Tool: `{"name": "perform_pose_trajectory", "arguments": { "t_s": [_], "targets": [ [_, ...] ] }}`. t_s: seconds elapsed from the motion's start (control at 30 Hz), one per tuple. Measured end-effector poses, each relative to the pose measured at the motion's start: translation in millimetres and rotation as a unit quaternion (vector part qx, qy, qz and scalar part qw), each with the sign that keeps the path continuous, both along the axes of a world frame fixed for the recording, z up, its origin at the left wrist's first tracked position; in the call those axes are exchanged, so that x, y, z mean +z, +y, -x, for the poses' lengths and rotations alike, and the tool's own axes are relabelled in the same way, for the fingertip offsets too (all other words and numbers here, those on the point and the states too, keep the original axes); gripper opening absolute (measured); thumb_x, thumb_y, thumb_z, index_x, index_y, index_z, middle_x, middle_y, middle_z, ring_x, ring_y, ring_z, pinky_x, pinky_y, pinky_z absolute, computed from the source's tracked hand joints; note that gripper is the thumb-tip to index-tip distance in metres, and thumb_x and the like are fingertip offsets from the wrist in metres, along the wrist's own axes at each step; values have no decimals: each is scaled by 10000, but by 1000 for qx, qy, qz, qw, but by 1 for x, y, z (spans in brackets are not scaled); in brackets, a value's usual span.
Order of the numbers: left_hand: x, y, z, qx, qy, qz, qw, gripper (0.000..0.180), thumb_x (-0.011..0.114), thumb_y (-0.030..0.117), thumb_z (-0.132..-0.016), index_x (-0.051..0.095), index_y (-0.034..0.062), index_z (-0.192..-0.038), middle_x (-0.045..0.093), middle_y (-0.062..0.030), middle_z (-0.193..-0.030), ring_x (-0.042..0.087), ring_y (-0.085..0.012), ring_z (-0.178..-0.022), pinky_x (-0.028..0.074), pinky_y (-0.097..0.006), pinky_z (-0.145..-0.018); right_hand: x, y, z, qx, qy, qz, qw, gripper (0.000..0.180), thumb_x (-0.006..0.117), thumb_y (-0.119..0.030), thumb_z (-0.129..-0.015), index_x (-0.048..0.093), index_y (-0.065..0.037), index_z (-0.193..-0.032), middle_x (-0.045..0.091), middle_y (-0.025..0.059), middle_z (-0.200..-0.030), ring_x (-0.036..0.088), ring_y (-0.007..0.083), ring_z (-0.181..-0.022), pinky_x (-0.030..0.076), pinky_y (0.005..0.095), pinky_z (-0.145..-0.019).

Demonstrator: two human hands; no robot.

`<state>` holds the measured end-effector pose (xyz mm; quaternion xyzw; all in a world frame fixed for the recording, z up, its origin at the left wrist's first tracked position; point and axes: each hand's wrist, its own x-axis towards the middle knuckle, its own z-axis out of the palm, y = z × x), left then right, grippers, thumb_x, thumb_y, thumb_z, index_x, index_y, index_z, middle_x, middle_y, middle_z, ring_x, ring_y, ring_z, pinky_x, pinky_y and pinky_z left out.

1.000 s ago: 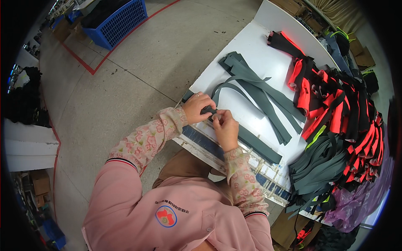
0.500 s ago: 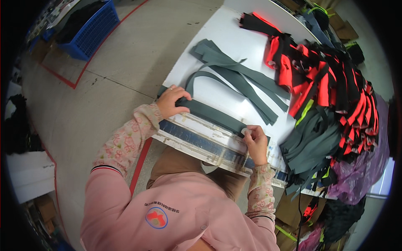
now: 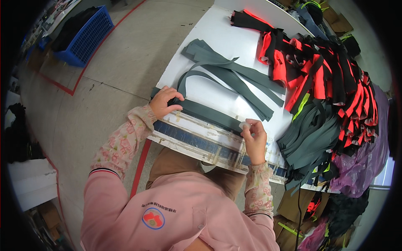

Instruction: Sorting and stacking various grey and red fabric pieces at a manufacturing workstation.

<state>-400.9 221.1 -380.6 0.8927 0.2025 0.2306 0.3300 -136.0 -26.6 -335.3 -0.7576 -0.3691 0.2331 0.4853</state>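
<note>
A long dark grey-green fabric strip (image 3: 209,113) lies along the near side of the white table, parallel to its worn front edge. My left hand (image 3: 164,103) rests over the strip's left part, fingers bent and thumb apart from them. Near the strip's right part, my right hand (image 3: 255,142) pinches a small whitish piece, like tailor's chalk (image 3: 243,125), between thumb and fingers. The chalk is at the strip; whether it touches cannot be told. Beyond my hands, several loose strips of the same colour (image 3: 228,77) lie crossed on the table.
Black and bright red fabric pieces (image 3: 305,75) are heaped on the right, beside a bundle of grey-green strips (image 3: 312,127) and a purple plastic bag (image 3: 356,171). A raised white board (image 3: 276,16) borders the far side. A blue crate (image 3: 86,37) stands on the floor, far left.
The whole view has shifted slightly, so the table and things appear a little further left. Both hands keep nearly the same places on the strip; the right fingers look slightly more raised.
</note>
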Motion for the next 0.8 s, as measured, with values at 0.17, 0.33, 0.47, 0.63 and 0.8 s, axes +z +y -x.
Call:
{"name": "perform_pose_trajectory", "arguments": {
  "t_s": [0.17,0.33,0.47,0.63,0.8],
  "targets": [
    [-2,2,-3,-18,-21,-9,1000,194,726,213,-829,652,108,-975,609,-70,-945,535,-297,-901,427,-392,-831,-3,19,25,249,208,85,942,343,621,-40,-912,555,13,-1244,602,12,-741,542,81,-604,440,225,-545],
    [-17,-6,-9,74,-82,64,992,277,599,59,-878,551,105,-1148,588,-99,-946,561,-293,-845,464,-395,-786,7,75,59,76,-84,-48,992,501,621,-46,-888,484,-23,-1369,513,41,-589,494,116,-519,430,297,-502],
    [-21,0,-11,32,-101,-8,994,205,608,38,-869,594,101,-1063,566,-75,-893,548,-288,-842,444,-378,-822,-27,109,90,162,42,-27,985,231,655,-79,-872,620,-25,-1095,572,93,-619,533,182,-506,449,319,-521],
    [-10,-4,-6,23,-34,-20,999,222,666,106,-804,617,145,-1016,579,-49,-905,534,-286,-903,443,-395,-830,-41,121,104,176,-12,-6,984,163,622,-67,-914,604,6,-1058,611,18,-671,538,74,-576,443,242,-551],
    [-12,-5,-5,29,-23,-34,999,264,722,130,-748,602,150,-983,570,-52,-964,529,-304,-953,433,-419,-873,-44,124,111,131,-72,-7,989,175,681,-120,-844,656,-17,-983,676,109,-695,639,249,-564,507,368,-592]
  ]
}}
